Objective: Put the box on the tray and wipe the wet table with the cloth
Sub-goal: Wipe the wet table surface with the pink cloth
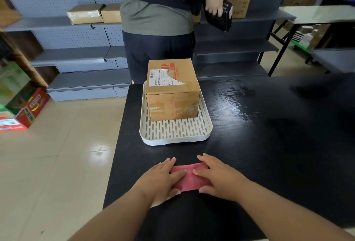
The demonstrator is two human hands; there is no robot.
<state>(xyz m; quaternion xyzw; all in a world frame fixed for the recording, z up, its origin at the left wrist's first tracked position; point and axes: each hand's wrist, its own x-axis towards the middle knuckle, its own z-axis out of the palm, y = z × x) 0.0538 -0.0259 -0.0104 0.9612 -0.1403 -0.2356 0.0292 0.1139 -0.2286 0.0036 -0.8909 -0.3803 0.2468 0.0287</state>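
— With both palms down on the black table (269,163), the person has the cloth (189,178) pinned between them, near the front edge.

— Which hand is where?

— Left hand (163,178) lies over the cloth's left end, fingers flat and close together, pressing rather than pinching. Right hand (218,176) covers the right end the same way — fingers stretched out, thumb tucked along the near edge. The cloth is pinkish red and looks folded into a narrow strip.

— And the box?

— The box (172,88) sits upright on the tray (175,140), pushed to the tray's far end, so the slotted near half lies bare. Brown cardboard, taped, a white label on top with one corner torn. The tray rests by the table's left edge, well apart from the hands.

— Any water?

— A streaky wet patch (233,98) shines to the right of the tray, toward the far side of the table. The cloth is nowhere near it.

— Someone behind?

— A second person (157,19) stands just past the table's far edge, holding a dark object (221,16), with grey shelves (76,23) carrying brown parcels behind.
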